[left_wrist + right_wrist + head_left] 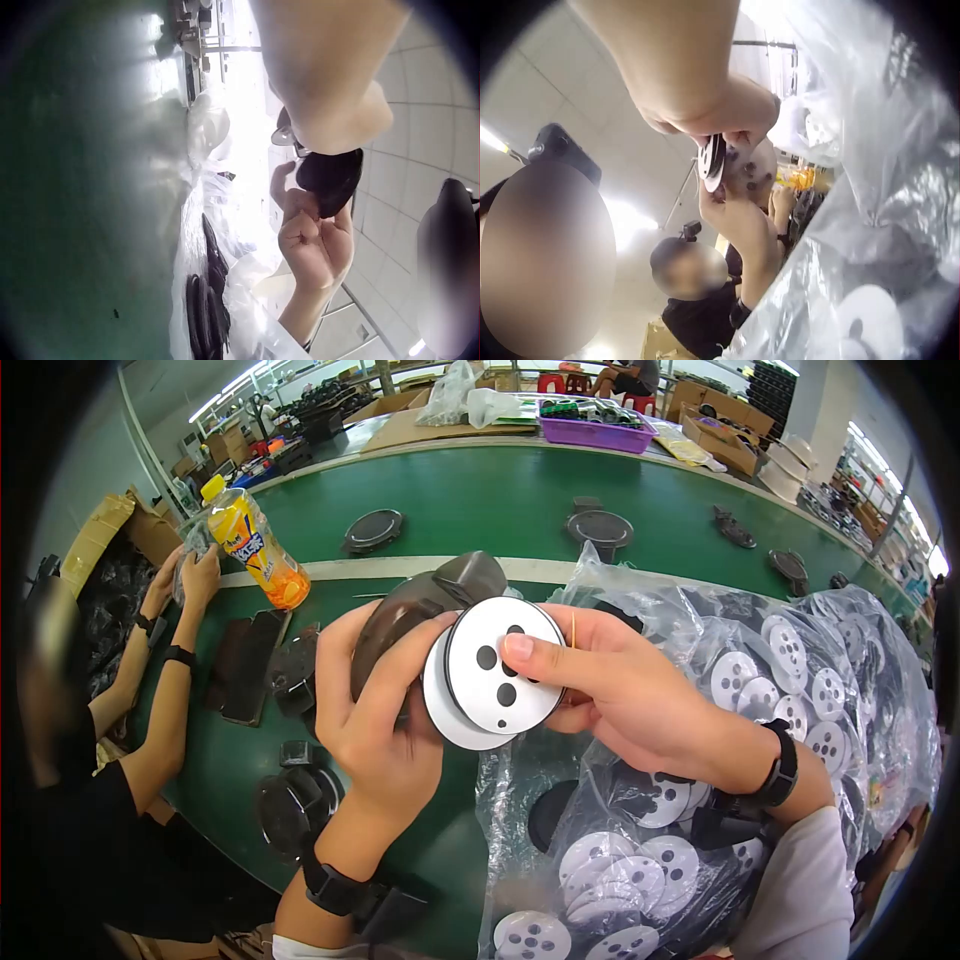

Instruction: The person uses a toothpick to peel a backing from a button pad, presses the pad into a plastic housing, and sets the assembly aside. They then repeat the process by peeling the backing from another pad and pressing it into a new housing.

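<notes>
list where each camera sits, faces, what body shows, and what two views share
Head: worn up top, facing forward and down at the round white black-dotted disc; left hand, right hand and forearms show.
Left wrist: worn there, looking past the left hand toward the right and pale ceiling; both show.
Right wrist: worn there, looking past the right hand toward the left; both show.
Head and right wrist share the clear plastic bag.

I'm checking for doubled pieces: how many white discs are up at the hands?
2 show in the head view: the front disc, pinched by the right hand, and the rear disc, mostly covered, showing at lower left. More may be hidden behind them.
</notes>
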`<state>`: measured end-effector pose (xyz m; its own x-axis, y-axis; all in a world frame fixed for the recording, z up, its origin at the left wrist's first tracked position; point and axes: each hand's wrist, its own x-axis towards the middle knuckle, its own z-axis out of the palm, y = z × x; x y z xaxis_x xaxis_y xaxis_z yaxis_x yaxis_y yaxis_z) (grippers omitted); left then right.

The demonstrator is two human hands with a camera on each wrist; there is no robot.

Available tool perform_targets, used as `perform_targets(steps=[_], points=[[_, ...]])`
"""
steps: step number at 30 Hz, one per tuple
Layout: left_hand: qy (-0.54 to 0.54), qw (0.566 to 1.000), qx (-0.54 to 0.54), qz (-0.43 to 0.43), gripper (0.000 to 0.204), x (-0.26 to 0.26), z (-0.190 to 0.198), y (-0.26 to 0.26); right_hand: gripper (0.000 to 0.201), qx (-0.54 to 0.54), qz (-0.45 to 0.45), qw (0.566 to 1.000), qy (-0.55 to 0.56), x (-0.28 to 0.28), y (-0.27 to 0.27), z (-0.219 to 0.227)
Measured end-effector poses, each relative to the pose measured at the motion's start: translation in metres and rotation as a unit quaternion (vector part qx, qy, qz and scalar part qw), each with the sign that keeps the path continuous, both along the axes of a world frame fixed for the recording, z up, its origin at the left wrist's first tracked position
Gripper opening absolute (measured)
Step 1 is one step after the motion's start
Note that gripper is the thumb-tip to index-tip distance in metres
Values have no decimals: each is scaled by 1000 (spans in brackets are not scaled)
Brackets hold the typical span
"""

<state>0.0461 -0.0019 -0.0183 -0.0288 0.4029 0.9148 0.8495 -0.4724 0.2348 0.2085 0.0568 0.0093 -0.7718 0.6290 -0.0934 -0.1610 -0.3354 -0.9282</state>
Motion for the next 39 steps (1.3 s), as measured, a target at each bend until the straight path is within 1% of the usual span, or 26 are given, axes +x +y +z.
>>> perform_targets(steps=[2,3,5,6,7,8,9,10,11,13,15,17,18,21,23,25,26,27,29,30,31,33,34,35,38,39], points=[[25,1000,-6,-9,40,-5,-2,0,28,-2,7,1000,9,-1,0,0],[26,1000,-6,-8,40,-6,-4,3,28,49,-7,999,-3,-1,1,0],[-145,987,13,-71,58,-2,-4,10,27,101,-22,994,-15,0,4,3],[-302,940,-56,-148,61,3,1,8,27,128,-39,991,4,2,7,7],[-302,940,-55,-148,61,0,3,4,28,154,-55,986,23,3,11,10],[-454,855,-138,-209,52,-6,5,1,28,181,-79,979,42,4,18,10],[-588,735,-215,-262,42,-12,7,-2,30,197,-95,975,43,8,23,13],[-621,682,-231,-310,27,-19,8,-2,36,201,-118,971,55,10,27,17],[-620,683,-230,-311,27,-21,10,-3,36,203,-117,971,55,13,32,20],[-709,603,-232,-282,18,-23,13,-5,43,207,-120,970,49,20,38,25],[-708,601,-231,-291,21,-31,7,-1,42,203,-97,971,87,19,41,24],[-708,528,-254,-395,29,-32,6,1,37,118,-21,987,104,16,40,19],[-711,466,-254,-461,38,-36,2,3,35,86,1,989,118,14,34,17],[-704,458,-281,-465,36,-21,1,-3,36,66,41,992,102,6,28,3],[-718,442,-276,-461,47,-8,10,-9,36,53,49,994,83,4,25,-2],[-697,386,-318,-514,55,7,26,-17,36,41,57,995,65,4,25,-4],[-678,407,-338,-510,38,7,26,-16,36,32,57,996,64,3,26,-4],[-678,407,-338,-510,38,3,21,-14,36,22,58,996,64,3,26,-4],[-567,540,-353,-512,29,-8,9,-11,35,28,89,992,86,4,29,-1],[-566,572,-313,-504,32,-4,10,-9,35,38,71,992,97,5,29,2],[-566,573,-312,-504,32,-6,11,-9,35,47,52,992,107,7,31,5],[-556,611,-357,-437,43,-10,16,-11,32,56,21,991,123,10,30,14],[-576,614,-352,-409,47,-4,21,-11,31,54,44,988,138,12,34,13],[-577,613,-350,-412,47,-3,20,-10,29,52,68,985,153,14,38,12],[-549,663,-332,-387,41,3,20,-12,27,39,33,989,135,8,34,7],[-549,662,-334,-386,41,3,19,-11,27,37,32,989,136,8,34,6]])
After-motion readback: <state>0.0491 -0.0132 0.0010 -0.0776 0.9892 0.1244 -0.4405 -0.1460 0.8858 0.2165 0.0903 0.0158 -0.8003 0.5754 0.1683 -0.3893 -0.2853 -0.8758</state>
